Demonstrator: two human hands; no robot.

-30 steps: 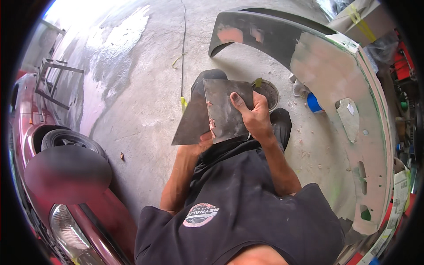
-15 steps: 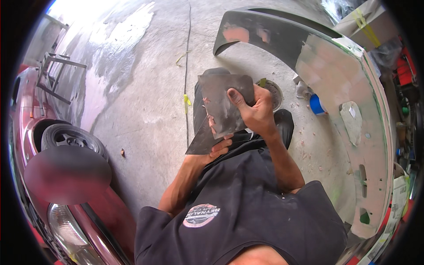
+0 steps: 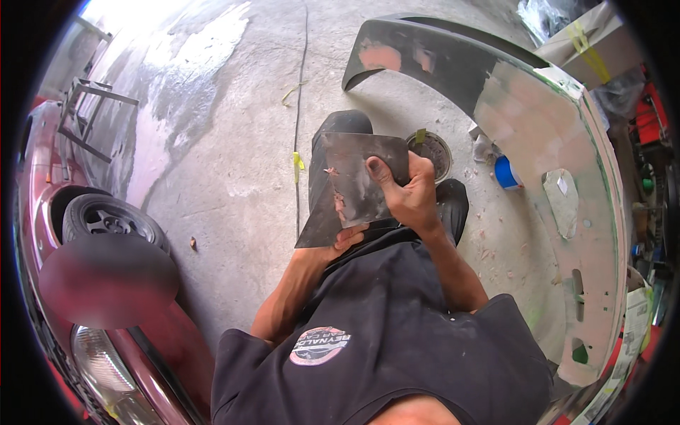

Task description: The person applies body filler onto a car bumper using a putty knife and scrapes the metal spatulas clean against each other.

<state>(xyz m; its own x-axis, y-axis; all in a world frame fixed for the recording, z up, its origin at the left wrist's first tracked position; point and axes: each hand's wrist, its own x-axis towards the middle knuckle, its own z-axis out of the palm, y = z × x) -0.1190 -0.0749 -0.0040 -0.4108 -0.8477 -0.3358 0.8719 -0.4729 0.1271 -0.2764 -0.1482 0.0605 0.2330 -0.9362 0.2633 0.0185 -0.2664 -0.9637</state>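
Two dark flat plates overlap in front of my bent legs. My right hand (image 3: 414, 195) grips the upper, rectangular plate (image 3: 354, 170), thumb on its face; pink paste clings near that plate's left edge. Beneath it, my left hand (image 3: 333, 248) has its fingers curled under the lower plate (image 3: 315, 230), which sticks out at the lower left. A round tin (image 3: 443, 152) with a yellow-green strip on its rim sits just behind my right hand, partly hidden.
A partly sanded car body panel (image 3: 510, 92) arches along the right, beside a blue roll (image 3: 506, 172). A maroon car (image 3: 163, 354) with a wheel is at left, a metal stand (image 3: 99, 88) behind it. A cord (image 3: 303, 57) crosses the concrete floor (image 3: 219, 163).
The upper plate tilted and rose slightly, then came back down. The lower plate and my left hand have shifted right, so less of that plate shows beside the upper one.
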